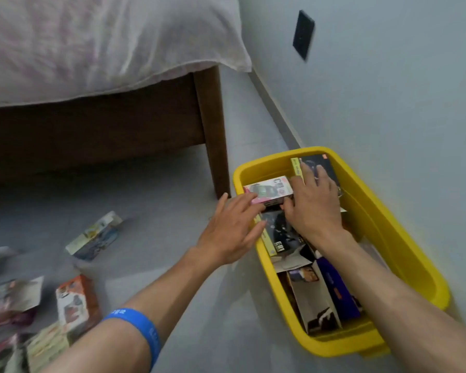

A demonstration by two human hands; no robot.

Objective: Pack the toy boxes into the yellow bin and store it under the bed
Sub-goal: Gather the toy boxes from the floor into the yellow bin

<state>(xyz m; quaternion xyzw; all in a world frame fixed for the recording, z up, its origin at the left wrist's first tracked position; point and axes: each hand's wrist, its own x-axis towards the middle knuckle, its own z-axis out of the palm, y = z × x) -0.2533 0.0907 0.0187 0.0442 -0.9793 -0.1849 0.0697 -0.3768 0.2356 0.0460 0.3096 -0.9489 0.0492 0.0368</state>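
The bin (pixel 404 230) is sitting on the floor (pixel 159 189) right of the bed (pixel 97 122), against the wall (pixel 388 90); boxes are lying inside it, others (pixel 77 305) scattered leftward.

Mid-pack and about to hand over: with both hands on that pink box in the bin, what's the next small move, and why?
Probably press the pink box flat into the yellow bin and let go. Both the left hand and right hand are on it, it sits on other boxes, and several toy boxes, like the orange one, wait on the floor.
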